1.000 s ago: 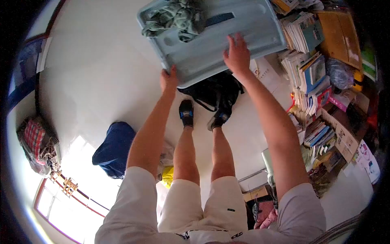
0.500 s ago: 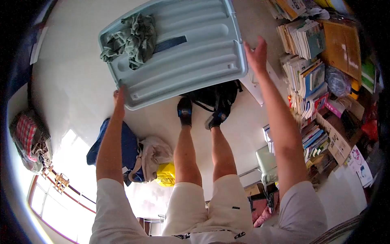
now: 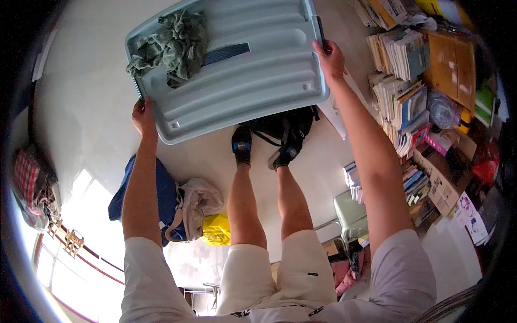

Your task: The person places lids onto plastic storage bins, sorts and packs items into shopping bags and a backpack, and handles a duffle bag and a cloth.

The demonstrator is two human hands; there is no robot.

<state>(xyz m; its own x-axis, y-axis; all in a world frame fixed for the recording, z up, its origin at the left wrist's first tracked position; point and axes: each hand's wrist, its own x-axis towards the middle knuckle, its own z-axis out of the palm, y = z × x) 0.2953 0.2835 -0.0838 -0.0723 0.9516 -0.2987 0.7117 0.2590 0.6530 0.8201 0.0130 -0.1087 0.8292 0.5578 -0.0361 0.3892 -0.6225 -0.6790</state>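
A large light blue-grey storage box point(image 3: 242, 81) lies in front of me, seen from above with its ribbed lid uppermost. A crumpled grey-green cloth point(image 3: 183, 46) rests on the lid's far left, beside a dark blue strip point(image 3: 229, 53). My left hand point(image 3: 143, 116) is closed at the box's left edge, its fingertips partly hidden there. On the opposite edge my right hand point(image 3: 330, 60) has its fingers curled at a dark gap by the side latch point(image 3: 320, 29). What the fingers grip exactly is hard to see.
A black bag point(image 3: 293, 126) lies between the box and my feet. To the left are a blue bag point(image 3: 167, 199), a beige bag point(image 3: 196, 202) and a yellow bag point(image 3: 216, 230). Stacks of books point(image 3: 401, 107) and a cardboard box point(image 3: 444, 177) line the right side.
My right hand has gone from spread fingers to curled ones at the box's edge. My left hand has moved slightly up and left along its side. Dark gaps now show at both side edges.
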